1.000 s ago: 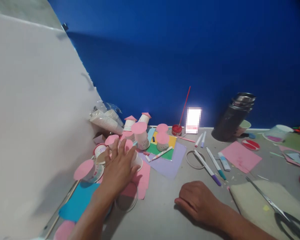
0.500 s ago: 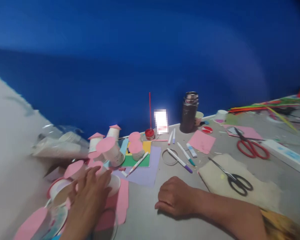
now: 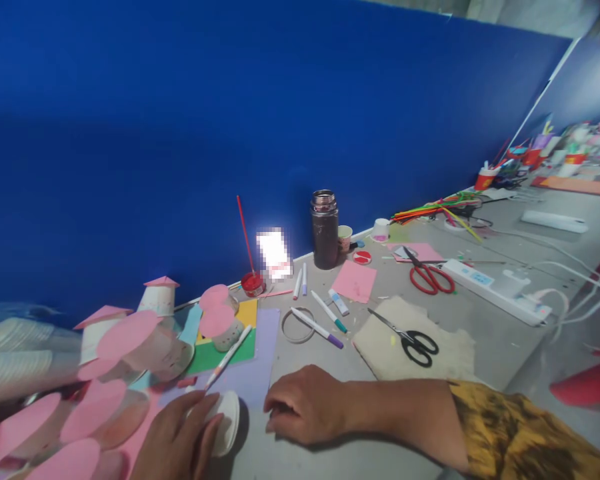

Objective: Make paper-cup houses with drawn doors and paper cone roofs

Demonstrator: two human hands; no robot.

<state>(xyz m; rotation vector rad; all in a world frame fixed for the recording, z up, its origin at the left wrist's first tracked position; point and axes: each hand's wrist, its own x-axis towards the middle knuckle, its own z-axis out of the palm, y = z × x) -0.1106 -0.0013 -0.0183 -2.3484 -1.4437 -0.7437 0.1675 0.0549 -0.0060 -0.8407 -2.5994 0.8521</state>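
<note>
My left hand (image 3: 183,433) is closed around a white paper cup (image 3: 229,423) at the front of the table. The cup is tilted, with one round end facing right, and my fingers cover much of its side. To the right, my right hand (image 3: 307,405) rests on the grey table as a loose fist, and nothing shows in it. Left of my left hand lie several paper cups with pink paper discs (image 3: 127,340) on their ends. Two small cups with pink cone tops (image 3: 161,293) stand behind them. A capped marker (image 3: 229,357) lies on purple paper (image 3: 265,360) just beyond the held cup.
Black scissors (image 3: 415,343) lie on a cream sheet (image 3: 453,353), red scissors (image 3: 430,277) farther back. Several markers (image 3: 325,328) and a tape ring (image 3: 285,330) are mid-table. A dark flask (image 3: 325,233) and red paint pot (image 3: 253,285) stand near the blue wall (image 3: 180,133). Right is a power strip (image 3: 497,290).
My left hand has moved from among the pink-topped cups toward my right hand, bringing a white paper cup. The right hand stays a fist on the table. The view has turned right.
</note>
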